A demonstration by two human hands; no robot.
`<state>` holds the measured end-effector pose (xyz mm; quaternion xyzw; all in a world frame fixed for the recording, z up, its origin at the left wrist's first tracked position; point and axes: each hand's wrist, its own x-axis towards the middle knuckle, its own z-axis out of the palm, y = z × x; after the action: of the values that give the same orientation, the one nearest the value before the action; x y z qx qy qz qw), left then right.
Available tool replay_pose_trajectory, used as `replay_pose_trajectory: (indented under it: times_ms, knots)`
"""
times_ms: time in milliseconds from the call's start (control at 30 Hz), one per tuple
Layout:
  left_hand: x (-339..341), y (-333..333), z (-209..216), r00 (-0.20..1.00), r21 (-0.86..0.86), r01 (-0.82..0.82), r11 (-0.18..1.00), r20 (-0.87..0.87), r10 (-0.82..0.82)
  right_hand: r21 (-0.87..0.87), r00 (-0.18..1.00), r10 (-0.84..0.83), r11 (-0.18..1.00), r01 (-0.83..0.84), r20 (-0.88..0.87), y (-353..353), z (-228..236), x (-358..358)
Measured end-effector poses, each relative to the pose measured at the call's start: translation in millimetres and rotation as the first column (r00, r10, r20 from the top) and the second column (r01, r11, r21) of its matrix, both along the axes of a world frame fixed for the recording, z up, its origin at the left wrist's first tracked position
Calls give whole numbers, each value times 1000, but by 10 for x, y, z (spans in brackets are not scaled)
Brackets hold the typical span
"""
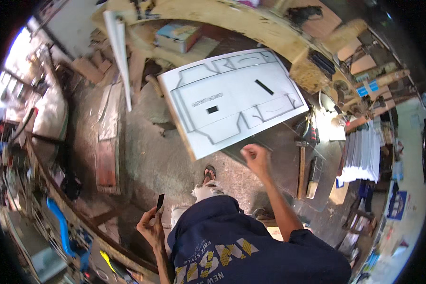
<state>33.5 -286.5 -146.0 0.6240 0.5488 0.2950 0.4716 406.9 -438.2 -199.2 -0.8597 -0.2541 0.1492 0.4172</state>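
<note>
While left hand (150,226) pinches black strip (160,202) | white board (232,102) well apart

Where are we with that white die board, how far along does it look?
Looks done: the white board already carries its drawn box outline, with two dark strips lying on it. In hand: the left hand holds a small dark strip; the right hand is closed at the board's near edge. Left: that strip isn't yet on the board.
</note>
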Motion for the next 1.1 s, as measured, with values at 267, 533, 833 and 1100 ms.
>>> replay_pose_trajectory:
  times_ms: [267, 533, 833, 1100]
  knots:
    - [1513, 485, -774, 931, -670, 269, 692, 365, -8, 66, 924, -85, 996, 65, 374, -21, -103, 1601]
    - [1651, 884, -1062, 898, -616, 320, 720, 439, -24, -358, 987, -76, 933, 21, -142, -666, -80, 859]
    - [2443, 681, -379, 602, 218, 695, 685, -698, -388, -428, 993, -110, 900, 79, -50, -600, -136, 463]
    - [3759, 509, -502, 637, 296, 766, 571, -227, -737, -203, 950, -226, 962, 182, -218, -610, -156, 475]
